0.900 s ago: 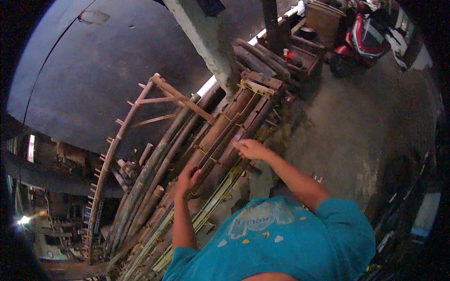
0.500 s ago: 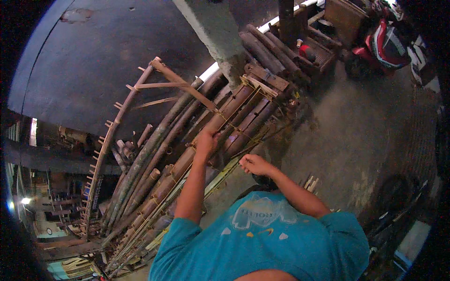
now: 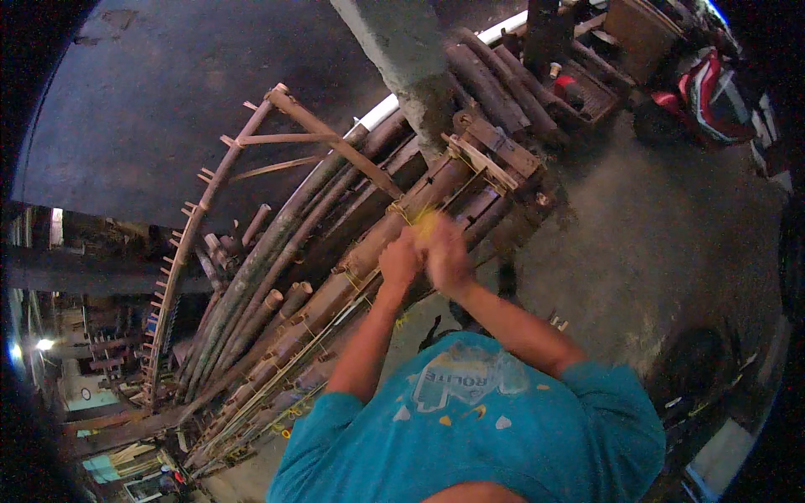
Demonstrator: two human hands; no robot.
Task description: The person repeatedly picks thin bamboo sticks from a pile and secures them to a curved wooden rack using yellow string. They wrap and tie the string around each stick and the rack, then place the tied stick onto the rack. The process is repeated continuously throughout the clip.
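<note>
My left hand (image 3: pixel 401 258) is closed beside a long bamboo pole, its grip partly hidden. Close against it on the right is my right hand (image 3: pixel 446 251), smeared by motion, with a blurred yellow cord (image 3: pixel 428 221) at its fingers. Both hands are over the rack of bamboo poles (image 3: pixel 369 246), which slants from lower left to upper right. Yellow lashing (image 3: pixel 397 207) binds the pole where a slanting wooden brace (image 3: pixel 365 168) meets it. A wooden crosspiece (image 3: pixel 482 161) is lashed over the pole ends farther up.
A curved pole with several short pegs (image 3: pixel 190 225) rises at the left. Loose bamboo poles (image 3: pixel 289 243) lie behind the rack. A concrete pillar (image 3: pixel 402 59) stands beyond it. At the far right are a crate (image 3: pixel 599 92) and a red-and-black motorbike (image 3: pixel 708 96). Concrete floor (image 3: pixel 620 235) stretches rightward.
My right hand has moved up and left to meet my left hand. The left hand has shifted slightly right and down from the pole. Yellow cord now shows blurred at the right fingers.
</note>
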